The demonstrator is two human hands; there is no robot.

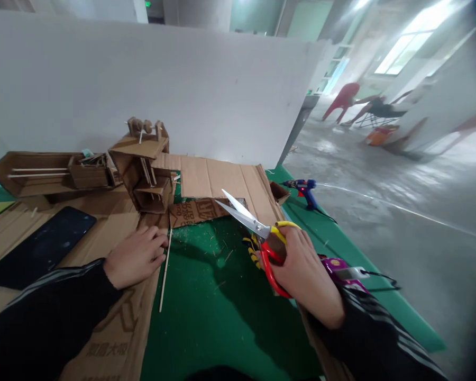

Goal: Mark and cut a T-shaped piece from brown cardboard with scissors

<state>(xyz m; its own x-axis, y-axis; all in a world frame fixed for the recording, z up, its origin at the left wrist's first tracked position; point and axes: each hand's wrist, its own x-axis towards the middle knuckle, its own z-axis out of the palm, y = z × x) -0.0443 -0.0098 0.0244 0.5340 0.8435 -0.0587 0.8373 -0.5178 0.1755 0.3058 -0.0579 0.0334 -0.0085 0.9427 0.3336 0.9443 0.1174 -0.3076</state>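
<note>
My right hand [307,272] grips a pair of scissors [257,227] with one yellow and one red handle. The blades stand slightly apart, pointing up and left over a printed cardboard strip [200,210]. My left hand [137,255] rests on a cardboard sheet [115,323], its fingers loosely bent with nothing seen in them. Close beside its fingertips lies a thin wooden stick [165,270]; I cannot tell whether they touch. Behind the strip lies a larger plain cardboard piece [226,180]. A yellow-and-black tool [252,252] is partly hidden by the scissors.
A cardboard structure [143,169] with compartments stands at the back left, beside a long cardboard tray [35,185]. A black phone [43,246] lies on the left. A blue glue gun [305,190] and a purple packet [339,270] are on the green table [222,328] at right.
</note>
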